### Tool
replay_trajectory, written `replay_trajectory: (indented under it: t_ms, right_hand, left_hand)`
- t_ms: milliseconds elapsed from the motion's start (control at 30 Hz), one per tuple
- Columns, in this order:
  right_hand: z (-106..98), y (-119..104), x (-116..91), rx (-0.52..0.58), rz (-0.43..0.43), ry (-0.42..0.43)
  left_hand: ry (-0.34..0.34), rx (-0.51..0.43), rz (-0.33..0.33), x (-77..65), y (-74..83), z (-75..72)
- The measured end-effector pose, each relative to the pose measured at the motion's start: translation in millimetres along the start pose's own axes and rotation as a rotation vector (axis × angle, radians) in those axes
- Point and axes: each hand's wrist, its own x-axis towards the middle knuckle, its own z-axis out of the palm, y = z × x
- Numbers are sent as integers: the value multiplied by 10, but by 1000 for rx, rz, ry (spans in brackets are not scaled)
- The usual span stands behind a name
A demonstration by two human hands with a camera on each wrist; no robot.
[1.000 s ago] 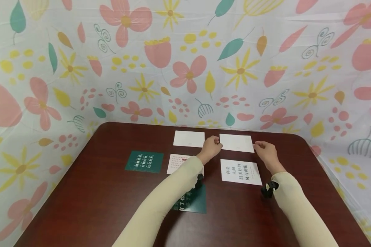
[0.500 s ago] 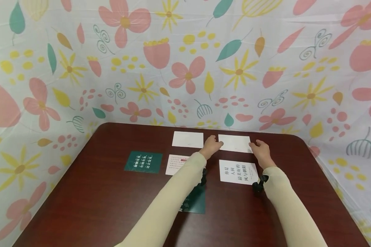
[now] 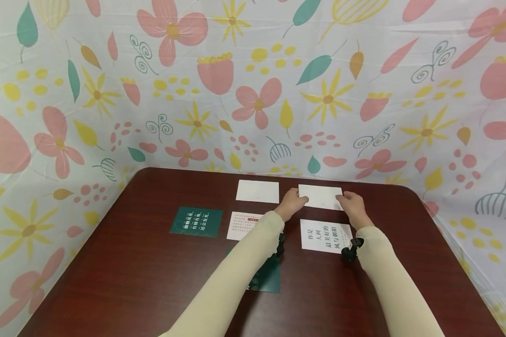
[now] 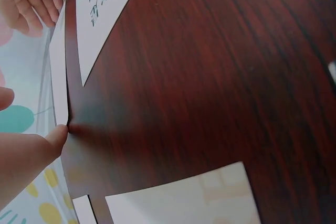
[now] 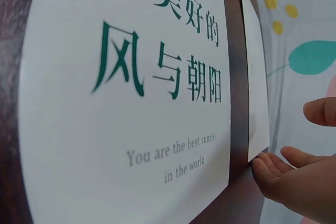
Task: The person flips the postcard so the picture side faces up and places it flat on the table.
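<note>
Near the back edge of the table, my two hands flank a blank white card (image 3: pixel 320 196). My left hand (image 3: pixel 292 204) is at its left end; in the left wrist view the thumb (image 4: pixel 55 139) touches the card's near corner while another fingertip stays apart. At the right end is my right hand (image 3: pixel 353 208). The right wrist view has its fingertips (image 5: pixel 262 169) against the corner of that card (image 5: pixel 257 87), with the thumb (image 5: pixel 320 112) held away. Just in front lies a white card with dark green printed characters (image 3: pixel 322 236).
A second blank white card (image 3: pixel 257 191) lies to the left. Nearer are a green card with white characters (image 3: pixel 197 222), a white card with red print (image 3: pixel 241 225) and another green card (image 3: pixel 270 277), both partly under my left sleeve. A flowered cloth (image 3: pixel 257 117) hangs behind the table (image 3: pixel 152 281).
My right hand has moved left, closer to the blank card's right end, and the left hand slightly right. The blank card has shifted a little left, its right end now beside my right fingers.
</note>
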Motion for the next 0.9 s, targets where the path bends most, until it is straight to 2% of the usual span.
replay_trajectory:
  t_ms: [200,600,767,900]
  right_hand:
    - [-4,17,18,10,11,9]
    - [-12,19,9,139,61,30]
    - [-32,-33,-29,222,81,89]
    - [-36,-57,-44,235,86,119]
  left_hand:
    - [16,-15,-2,-8,3,12]
    - [97,-50,4,-13,11,4]
    - [170,-94,-32,-17,31,-15]
    - [227,-105,-70,-37,49,-34]
